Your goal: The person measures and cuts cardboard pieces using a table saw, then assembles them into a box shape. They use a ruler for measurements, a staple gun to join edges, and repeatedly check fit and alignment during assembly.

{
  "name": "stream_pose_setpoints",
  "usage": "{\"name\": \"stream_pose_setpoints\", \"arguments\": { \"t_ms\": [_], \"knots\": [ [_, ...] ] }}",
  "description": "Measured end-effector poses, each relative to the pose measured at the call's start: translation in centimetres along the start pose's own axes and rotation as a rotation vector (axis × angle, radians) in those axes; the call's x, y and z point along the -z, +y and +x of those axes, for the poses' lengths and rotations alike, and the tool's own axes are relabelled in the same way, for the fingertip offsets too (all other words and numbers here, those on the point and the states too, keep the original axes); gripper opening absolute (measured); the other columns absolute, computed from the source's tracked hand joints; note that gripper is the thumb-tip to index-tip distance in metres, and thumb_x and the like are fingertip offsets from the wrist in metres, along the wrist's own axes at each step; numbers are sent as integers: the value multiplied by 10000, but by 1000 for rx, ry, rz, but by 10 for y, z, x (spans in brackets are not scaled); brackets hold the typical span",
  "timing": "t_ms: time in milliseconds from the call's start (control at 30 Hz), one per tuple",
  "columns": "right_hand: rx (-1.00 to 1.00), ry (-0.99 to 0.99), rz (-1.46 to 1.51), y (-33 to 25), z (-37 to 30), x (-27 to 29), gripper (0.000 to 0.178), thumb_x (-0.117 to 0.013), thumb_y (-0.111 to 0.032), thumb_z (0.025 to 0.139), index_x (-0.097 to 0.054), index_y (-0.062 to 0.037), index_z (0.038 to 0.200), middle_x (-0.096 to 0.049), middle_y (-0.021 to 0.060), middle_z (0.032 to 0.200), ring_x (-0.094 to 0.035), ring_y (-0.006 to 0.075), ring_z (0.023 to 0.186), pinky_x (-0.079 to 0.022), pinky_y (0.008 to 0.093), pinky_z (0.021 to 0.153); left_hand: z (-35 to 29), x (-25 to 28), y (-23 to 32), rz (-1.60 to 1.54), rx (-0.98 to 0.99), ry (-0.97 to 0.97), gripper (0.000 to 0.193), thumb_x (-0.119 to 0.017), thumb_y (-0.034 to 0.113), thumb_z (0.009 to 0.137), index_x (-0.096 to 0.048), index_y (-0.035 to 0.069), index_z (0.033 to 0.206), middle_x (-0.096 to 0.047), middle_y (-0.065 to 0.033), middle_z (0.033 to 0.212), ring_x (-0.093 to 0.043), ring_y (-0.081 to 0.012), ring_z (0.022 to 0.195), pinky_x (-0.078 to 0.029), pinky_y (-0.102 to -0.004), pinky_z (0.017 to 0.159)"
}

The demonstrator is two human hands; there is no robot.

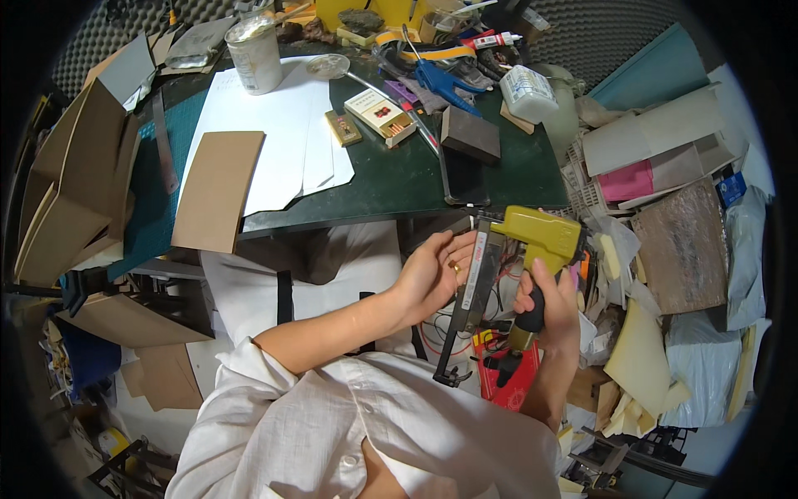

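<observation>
An olive-yellow nail gun with a long dark magazine is held up in front of my lap, just off the table's near edge. My right hand is closed round its black handle. My left hand is half turned up beside the magazine, its fingers loosely stretched and a ring on one of them. Some fingertips reach the magazine's side, and I cannot tell whether they press on it. The nose of the nail gun points toward the table edge, near a dark phone.
On the dark green table are a brown board, white paper, a dark block, a cigarette pack, a blue clamp and a plastic cup. Cardboard stands left; foam and boards crowd the right.
</observation>
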State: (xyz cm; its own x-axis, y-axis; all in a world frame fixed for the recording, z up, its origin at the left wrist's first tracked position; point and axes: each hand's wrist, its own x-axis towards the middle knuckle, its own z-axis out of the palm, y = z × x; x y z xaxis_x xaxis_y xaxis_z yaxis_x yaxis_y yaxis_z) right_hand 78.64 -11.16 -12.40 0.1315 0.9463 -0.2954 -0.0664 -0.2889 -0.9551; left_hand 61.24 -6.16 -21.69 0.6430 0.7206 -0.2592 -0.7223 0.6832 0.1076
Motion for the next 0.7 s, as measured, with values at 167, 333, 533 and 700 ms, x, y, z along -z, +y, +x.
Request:
{"name": "stream_pose_setpoints", "arguments": {
  "t_ms": [167,333,533,700],
  "knots": [
    [80,80,167,1,-10,15,197,-543,-226,987,-459,-48,984,-476,41,687,-440,118,514,-376,276,480,-12,-24,33,6,-56,86,396,-325,234,1013,-522,-65,1181,-628,-165,1075,-644,-211,999,-537,-284,851],
    [258,355,68,-10,-15,18,188,-555,-209,982,-497,-32,960,-489,33,670,-443,105,502,-372,256,482,-10,-29,92,1293,270,-191,261,-467,251,932,-581,16,927,-557,-54,662,-520,-148,547,-382,-273,488],
    [458,506,-233,16,20,39,183,-584,-172,966,-558,4,925,-520,12,641,-460,81,501,-383,241,491,40,-102,186,2340,-289,64,259,-475,198,946,-514,-1,1107,-633,-237,984,-624,-379,931,-486,-450,809],
    [504,565,-309,47,40,34,167,-616,-123,945,-567,3,1042,-557,3,751,-462,67,537,-379,222,497,132,-149,326,2592,-640,346,213,-668,68,751,-668,16,958,-703,-161,923,-677,-313,888,-526,-380,768]
  ]
}}
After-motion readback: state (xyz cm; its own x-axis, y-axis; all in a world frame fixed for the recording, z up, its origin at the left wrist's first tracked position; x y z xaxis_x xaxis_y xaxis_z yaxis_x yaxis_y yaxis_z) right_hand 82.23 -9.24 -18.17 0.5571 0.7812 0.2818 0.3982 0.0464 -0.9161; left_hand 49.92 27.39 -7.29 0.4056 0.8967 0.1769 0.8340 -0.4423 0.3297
